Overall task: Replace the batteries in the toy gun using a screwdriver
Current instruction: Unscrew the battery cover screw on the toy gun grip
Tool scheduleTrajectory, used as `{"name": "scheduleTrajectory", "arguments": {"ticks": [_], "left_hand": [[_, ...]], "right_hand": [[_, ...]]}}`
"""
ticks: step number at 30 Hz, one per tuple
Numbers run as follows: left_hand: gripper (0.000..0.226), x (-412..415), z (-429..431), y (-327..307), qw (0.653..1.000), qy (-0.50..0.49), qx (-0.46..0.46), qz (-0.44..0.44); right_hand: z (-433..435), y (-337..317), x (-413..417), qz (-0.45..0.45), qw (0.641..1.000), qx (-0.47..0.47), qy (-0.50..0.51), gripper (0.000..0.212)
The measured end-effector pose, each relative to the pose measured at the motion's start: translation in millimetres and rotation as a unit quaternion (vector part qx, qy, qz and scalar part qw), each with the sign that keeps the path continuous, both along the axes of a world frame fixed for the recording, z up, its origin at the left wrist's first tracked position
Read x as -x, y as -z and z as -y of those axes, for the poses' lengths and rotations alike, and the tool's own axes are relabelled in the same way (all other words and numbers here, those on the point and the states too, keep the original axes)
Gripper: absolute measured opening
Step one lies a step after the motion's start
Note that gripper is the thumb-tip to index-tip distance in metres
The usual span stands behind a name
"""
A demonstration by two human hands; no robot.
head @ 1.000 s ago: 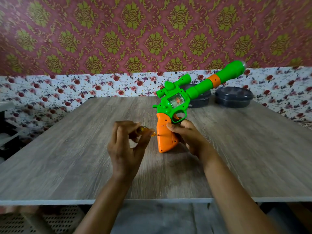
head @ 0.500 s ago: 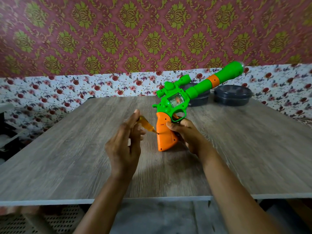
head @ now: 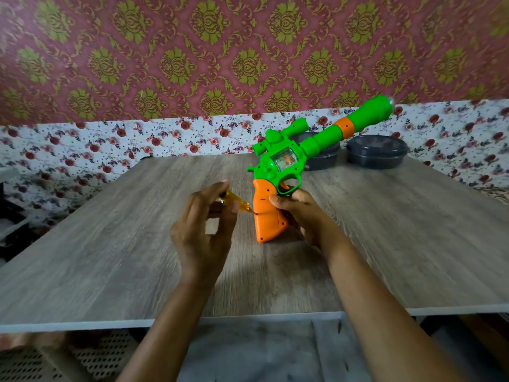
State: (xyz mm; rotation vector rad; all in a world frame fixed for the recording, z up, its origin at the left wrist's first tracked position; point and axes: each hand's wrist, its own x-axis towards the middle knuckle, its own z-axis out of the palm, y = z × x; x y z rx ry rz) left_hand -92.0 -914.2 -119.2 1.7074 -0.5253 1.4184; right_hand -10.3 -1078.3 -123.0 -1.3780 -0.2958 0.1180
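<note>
On my left hand (head: 203,232) the fingers have straightened since a second ago, rolling the pinched yellow screwdriver (head: 234,203), tip at the orange grip (head: 265,216) screw. My right hand (head: 300,213) clasps the toy gun (head: 283,161), standing mid-frame: still unscrewing, I judge.

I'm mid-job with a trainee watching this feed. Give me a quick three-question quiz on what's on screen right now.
1. True or false: the toy gun lies flat on the table.
2. The screwdriver in the left hand has its tip at: A) the trigger guard, B) the orange grip, C) the muzzle.
3. How many dark round containers stand behind the gun?

Key:
1. False. The right hand holds it upright by the grip, barrel angled up.
2. B.
3. Two.
</note>
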Motion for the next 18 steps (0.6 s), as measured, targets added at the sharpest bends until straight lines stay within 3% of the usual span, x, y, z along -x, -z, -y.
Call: {"name": "scheduleTrajectory", "arguments": {"ticks": [4,13,18], "left_hand": [[0.033,-0.6,1.1,1.0,0.998,-0.024,-0.06,0.02],[0.025,-2.2,-1.2,0.8,0.999,-0.019,0.019,0.034],[0.031,-0.9,-1.3,-0.2,0.996,0.002,0.094,0.006]], "right_hand": [[0.5,0.2,-0.2,0.01,1.0,-0.001,-0.01,0.018],[0.5,-0.5,0.8,0.023,1.0,0.005,-0.01,0.025],[-2.2,-0.3,2.3,0.025,1.0,0.004,-0.014,0.017]]}}
